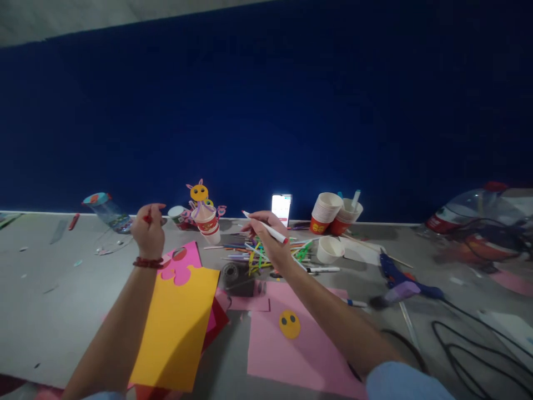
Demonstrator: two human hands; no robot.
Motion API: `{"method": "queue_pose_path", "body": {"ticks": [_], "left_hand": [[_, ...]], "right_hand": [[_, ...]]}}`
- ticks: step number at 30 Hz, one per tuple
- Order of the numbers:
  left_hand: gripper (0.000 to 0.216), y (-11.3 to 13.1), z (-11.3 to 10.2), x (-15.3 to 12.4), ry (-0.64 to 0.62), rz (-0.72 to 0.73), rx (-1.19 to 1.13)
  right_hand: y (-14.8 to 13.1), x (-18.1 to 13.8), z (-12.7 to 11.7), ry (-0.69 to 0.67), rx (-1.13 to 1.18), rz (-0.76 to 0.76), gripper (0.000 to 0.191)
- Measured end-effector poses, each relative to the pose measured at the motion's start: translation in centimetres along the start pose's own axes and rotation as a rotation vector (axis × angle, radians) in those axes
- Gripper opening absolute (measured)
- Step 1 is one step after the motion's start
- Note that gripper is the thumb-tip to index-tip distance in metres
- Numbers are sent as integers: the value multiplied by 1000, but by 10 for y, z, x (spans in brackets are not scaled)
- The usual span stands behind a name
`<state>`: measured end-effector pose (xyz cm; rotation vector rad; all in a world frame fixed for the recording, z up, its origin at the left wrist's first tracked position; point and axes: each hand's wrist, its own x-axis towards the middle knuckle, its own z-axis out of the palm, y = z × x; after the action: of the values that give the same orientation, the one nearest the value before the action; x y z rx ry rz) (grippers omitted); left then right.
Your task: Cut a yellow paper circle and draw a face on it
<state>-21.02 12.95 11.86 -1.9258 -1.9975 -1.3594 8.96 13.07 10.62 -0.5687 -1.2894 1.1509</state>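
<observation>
My right hand (270,236) is closed around a white marker (266,228) with a red end, held above a heap of coloured sticks and pens (266,253). My left hand (149,229) is raised over the table, fingers pinched on a small red piece (146,219) that looks like the marker's cap. A red bead bracelet sits on that wrist. Below lie an orange paper sheet (177,325), a pink cut-out sheet (183,264) and a pink sheet (291,350) carrying a yellow round face (289,324).
Stacked paper cups (327,214) and a paper-cup figure (205,214) stand near the blue wall, beside a lit phone (281,206). A blue glue gun (400,283) with black cable lies right. Plastic bottles lie at far right (470,214) and left (109,212). A tape roll (231,273) sits mid-table.
</observation>
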Motion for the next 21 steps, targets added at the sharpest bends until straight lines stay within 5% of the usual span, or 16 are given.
{"method": "queue_pose_path", "body": {"ticks": [2, 7, 10, 16, 21], "left_hand": [[35, 2, 15, -16, 46, 50, 74], [42, 13, 59, -33, -228, 229, 334], [40, 13, 70, -22, -268, 245, 404], [42, 23, 40, -11, -210, 285, 459], [35, 79, -8, -40, -165, 386, 386]], "right_hand": [[12, -1, -4, -17, -15, 48, 23], [11, -20, -30, -9, -79, 115, 25], [-4, -34, -47, 14, -138, 128, 23], [-24, -66, -76, 81, -163, 125, 21], [-31, -89, -77, 76, -177, 146, 20]]}}
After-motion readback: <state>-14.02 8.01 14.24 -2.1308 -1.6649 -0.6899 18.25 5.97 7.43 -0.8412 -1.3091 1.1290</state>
